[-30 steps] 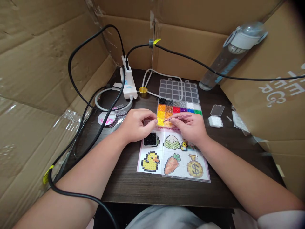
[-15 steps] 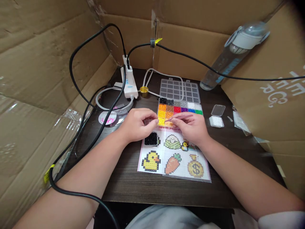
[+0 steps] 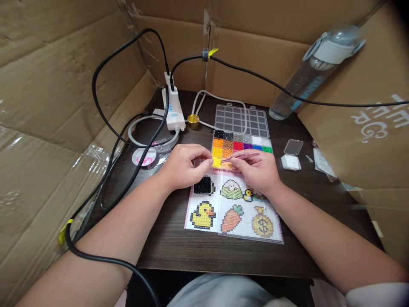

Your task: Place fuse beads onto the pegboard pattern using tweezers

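My right hand (image 3: 257, 170) grips slim pinkish tweezers (image 3: 244, 156), thumb and fingers pinched around them. Their tips reach into the front row of the bead box (image 3: 269, 140), at the yellow and light orange beads. My left hand (image 3: 183, 166) has its thumb and fingers closed at the box's left front edge. Just below that hand stands a small clear case of black beads (image 3: 202, 185), its lid partly hidden by my fingers. Both rest over a pattern sheet (image 3: 204, 236) with a duck, a carrot and a money bag. A small bead duck (image 3: 248, 195) lies on the sheet.
Behind the box lies its divided clear lid (image 3: 241, 119). A gold cup (image 3: 193, 121) and a white power strip (image 3: 175, 113) stand left. A small case of white beads (image 3: 290, 162) sits right. A water bottle (image 3: 315, 76) leans behind. Black cables (image 3: 96, 94) cross over my left arm.
Both hands stay almost where they were. The tweezers' tips remain among the front beads of the box. The view has shifted very slightly.
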Tool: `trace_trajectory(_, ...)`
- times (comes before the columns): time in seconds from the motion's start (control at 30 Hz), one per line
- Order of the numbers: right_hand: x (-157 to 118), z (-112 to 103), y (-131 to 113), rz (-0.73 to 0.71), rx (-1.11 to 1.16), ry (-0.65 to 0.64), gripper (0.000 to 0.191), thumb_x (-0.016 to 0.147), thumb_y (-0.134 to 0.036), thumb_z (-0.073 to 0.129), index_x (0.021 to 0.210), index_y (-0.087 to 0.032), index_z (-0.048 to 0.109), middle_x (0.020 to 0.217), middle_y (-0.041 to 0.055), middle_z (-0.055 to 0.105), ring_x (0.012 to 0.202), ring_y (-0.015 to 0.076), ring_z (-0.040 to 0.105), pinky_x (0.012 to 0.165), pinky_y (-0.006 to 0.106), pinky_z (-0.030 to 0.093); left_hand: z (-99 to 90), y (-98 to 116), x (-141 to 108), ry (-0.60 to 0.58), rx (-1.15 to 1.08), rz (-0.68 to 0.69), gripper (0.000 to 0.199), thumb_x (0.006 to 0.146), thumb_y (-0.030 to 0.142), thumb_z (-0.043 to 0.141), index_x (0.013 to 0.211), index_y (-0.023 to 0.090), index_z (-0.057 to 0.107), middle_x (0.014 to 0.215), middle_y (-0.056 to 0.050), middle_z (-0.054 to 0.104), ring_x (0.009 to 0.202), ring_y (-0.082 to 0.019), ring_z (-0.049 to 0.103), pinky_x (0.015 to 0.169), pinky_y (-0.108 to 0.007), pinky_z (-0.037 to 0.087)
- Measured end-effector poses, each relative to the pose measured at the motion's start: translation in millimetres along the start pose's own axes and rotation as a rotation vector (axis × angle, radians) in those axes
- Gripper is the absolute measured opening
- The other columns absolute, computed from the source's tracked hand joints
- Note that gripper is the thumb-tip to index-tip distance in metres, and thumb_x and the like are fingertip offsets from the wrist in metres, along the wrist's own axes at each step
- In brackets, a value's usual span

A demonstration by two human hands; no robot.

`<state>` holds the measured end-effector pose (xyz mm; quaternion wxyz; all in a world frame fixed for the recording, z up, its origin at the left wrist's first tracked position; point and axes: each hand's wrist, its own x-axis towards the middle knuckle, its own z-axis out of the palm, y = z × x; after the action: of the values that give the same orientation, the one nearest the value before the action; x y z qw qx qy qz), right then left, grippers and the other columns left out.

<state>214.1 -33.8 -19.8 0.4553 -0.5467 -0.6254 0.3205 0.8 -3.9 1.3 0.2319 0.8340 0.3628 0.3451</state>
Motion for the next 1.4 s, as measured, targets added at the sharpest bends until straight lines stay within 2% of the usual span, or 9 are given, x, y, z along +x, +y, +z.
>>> trace_trajectory(0.37,-0.7,1.9,1.6,0.006,0.021,0.015,0.006,0.078,-0.024,0.070,0.078,-0.020,0.074,0.081,0.0040,0.076,0.077,0.0179,0.072,0.073,0.033,0.060,0.4,0.4,1.2,0.004,0.010,0.009,0.010,0.075,0.015,0.059,0.073,0.014,0.069,0.065,0.000,0.064,0.056,-0.009,0.053,0.056,-0.022,0.040)
trace_trajectory(0.6,-0.2,1.9,-1.2,0.021,0.025,0.029,0.009,0.077,-0.025,0.071,0.075,-0.017,0.074,0.075,0.0045,0.075,0.066,0.0165,0.071,0.060,0.029,0.060,0.8,0.0,0.5,0.010,0.018,0.014,0.010,0.075,0.015,0.060,0.072,0.013,0.069,0.064,0.000,0.064,0.056,-0.008,0.052,0.056,-0.021,0.040)
trace_trajectory(0.9,0.4,1.5,-3.6,0.029,0.024,0.019,0.008,0.077,-0.025,0.070,0.075,-0.018,0.074,0.074,0.0041,0.075,0.066,0.0159,0.071,0.059,0.028,0.059,1.2,-1.1,0.7,0.008,0.012,0.015,0.010,0.075,0.015,0.060,0.073,0.013,0.069,0.064,0.000,0.064,0.055,-0.008,0.053,0.055,-0.020,0.040)
trace_trajectory(1.23,0.4,2.5,-0.4,0.057,0.053,0.018,0.011,0.077,-0.027,0.071,0.075,-0.017,0.073,0.080,0.0065,0.075,0.070,0.0176,0.072,0.064,0.030,0.061,1.5,-1.1,0.6,0.008,0.015,0.013,0.010,0.074,0.015,0.060,0.073,0.013,0.070,0.064,0.000,0.064,0.056,-0.008,0.053,0.055,-0.020,0.039)
trace_trajectory(1.4,-0.3,2.7,-4.1,0.072,0.085,0.049,0.010,0.075,-0.027,0.073,0.074,-0.017,0.074,0.072,0.0037,0.074,0.060,0.0145,0.069,0.055,0.026,0.059,1.7,-1.5,0.5,0.007,0.017,0.012,0.010,0.074,0.014,0.060,0.073,0.013,0.070,0.064,0.000,0.064,0.055,-0.008,0.053,0.055,-0.020,0.039)
